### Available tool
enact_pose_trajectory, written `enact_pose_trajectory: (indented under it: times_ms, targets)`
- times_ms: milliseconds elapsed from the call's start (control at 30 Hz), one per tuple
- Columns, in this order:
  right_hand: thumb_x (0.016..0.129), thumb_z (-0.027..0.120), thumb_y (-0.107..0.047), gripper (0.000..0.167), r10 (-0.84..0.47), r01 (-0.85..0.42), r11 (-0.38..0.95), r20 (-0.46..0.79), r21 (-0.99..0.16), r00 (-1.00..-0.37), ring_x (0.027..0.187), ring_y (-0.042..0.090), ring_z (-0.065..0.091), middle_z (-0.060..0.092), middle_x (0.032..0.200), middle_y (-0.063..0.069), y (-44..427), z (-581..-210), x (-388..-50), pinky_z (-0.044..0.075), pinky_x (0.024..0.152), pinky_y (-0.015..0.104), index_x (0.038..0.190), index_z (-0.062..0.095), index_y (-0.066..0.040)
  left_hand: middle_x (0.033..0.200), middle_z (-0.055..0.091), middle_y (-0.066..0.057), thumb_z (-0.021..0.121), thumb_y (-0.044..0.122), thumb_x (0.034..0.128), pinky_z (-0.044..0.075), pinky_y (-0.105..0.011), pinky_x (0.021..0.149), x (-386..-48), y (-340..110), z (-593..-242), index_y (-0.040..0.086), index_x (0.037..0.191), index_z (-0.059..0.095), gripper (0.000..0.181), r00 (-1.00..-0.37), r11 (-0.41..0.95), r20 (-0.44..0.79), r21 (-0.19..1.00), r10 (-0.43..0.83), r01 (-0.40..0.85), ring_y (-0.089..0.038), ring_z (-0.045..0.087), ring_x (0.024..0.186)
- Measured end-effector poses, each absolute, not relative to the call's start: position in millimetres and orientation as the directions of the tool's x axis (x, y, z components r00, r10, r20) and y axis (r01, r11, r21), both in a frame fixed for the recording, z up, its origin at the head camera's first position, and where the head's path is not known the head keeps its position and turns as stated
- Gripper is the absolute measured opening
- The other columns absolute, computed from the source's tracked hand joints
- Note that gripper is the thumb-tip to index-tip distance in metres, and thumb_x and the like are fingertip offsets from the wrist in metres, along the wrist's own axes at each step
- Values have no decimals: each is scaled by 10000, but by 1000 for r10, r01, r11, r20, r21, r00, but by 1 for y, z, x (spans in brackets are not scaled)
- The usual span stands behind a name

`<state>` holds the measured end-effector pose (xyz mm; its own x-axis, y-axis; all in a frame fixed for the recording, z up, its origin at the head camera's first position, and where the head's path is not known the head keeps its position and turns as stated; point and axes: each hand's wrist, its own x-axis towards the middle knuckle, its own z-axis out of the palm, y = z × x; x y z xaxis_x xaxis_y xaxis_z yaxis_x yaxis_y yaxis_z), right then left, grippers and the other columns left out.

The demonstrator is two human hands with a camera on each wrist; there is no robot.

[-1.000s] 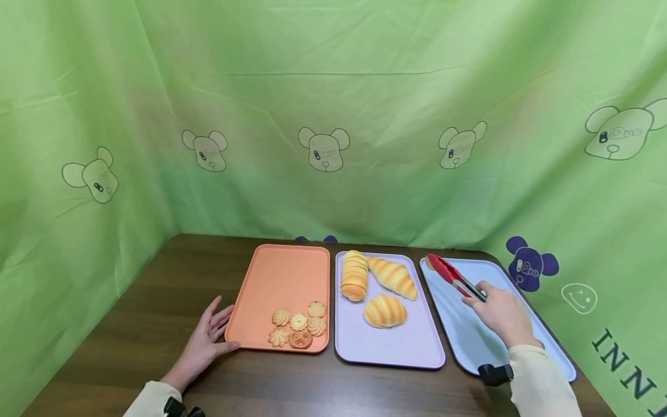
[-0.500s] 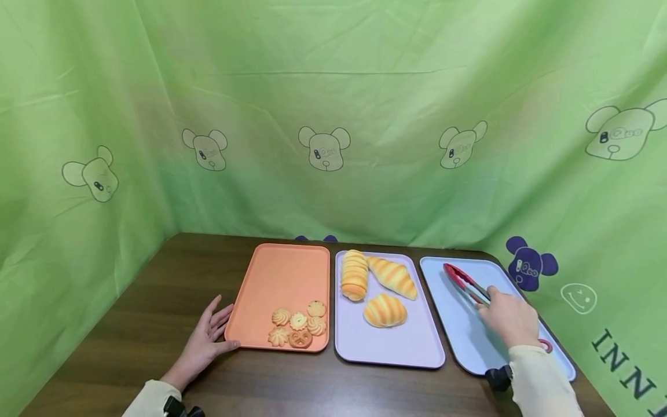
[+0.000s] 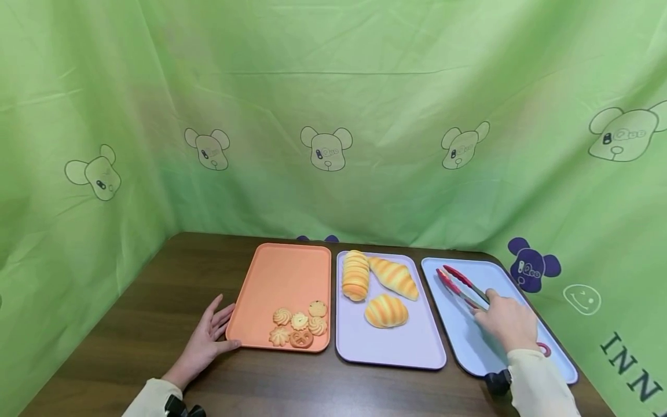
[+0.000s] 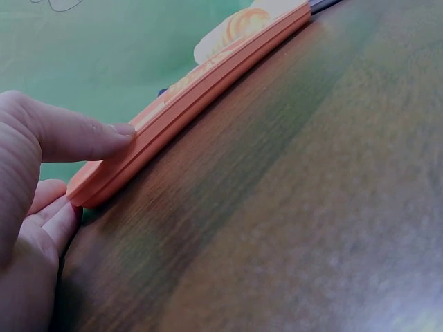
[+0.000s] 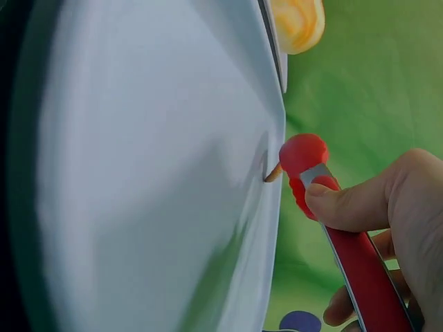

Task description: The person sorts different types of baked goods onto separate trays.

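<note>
My left hand point(image 3: 201, 346) lies at the near left corner of the orange tray point(image 3: 276, 272), fingers straight and spread; its thumb point(image 4: 90, 138) rests on the rim in the left wrist view. Over the blue tray point(image 3: 484, 341), my right hand point(image 3: 506, 319) grips red-tipped metal tongs point(image 3: 466, 288), their arms apart. Between or beside the tips, a small brown piece point(image 5: 274, 173) shows in the right wrist view by the tray's edge; whether the tongs point(image 5: 356, 266) touch it I cannot tell.
Several cookies point(image 3: 299, 321) sit at the orange tray's near right corner. The purple tray point(image 3: 391, 350) between the others bears three breads point(image 3: 386, 311). A green printed curtain point(image 3: 323, 191) stands behind the brown table point(image 3: 292, 385).
Over the past second my right hand drew the tongs back to the right and nearer. Their tips, close together half a second ago, have spread apart. The left hand has stayed at the tray.
</note>
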<state>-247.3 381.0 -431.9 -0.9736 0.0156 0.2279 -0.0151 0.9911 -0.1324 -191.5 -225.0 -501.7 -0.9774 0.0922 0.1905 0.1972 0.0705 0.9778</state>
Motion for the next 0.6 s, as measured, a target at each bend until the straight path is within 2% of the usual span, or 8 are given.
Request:
enact_pose_trajectory:
  times_ms: [233,433,600]
  targets:
    - [860,696,-403,572,31,-6,985,211,-174,-977,577,321,521,616,797,280,376,-428,-241,383,439,414,1192,545,38,1512,295,-369,742,-197,744,424,-127,941,-190,-224,-500,-46,1561,22,1099,-982,80,166,982,89,173,-479,282,1377]
    - [861,705,-434,625,39,-2,981,211,-193,-977,586,327,526,621,839,310,369,-421,-239,382,442,415,1245,537,29,1514,293,-368,735,-205,750,416,-135,948,-190,-224,-499,-39,1565,13,1101,-982,78,169,981,90,176,-468,296,1383]
    - [839,733,-486,657,17,-29,980,225,-197,-974,588,333,536,636,858,307,360,-414,-235,387,450,423,1229,555,13,1513,297,-366,740,-198,749,416,-129,945,-189,-224,-500,-34,1566,27,1097,-984,76,163,983,79,169,-472,296,1383]
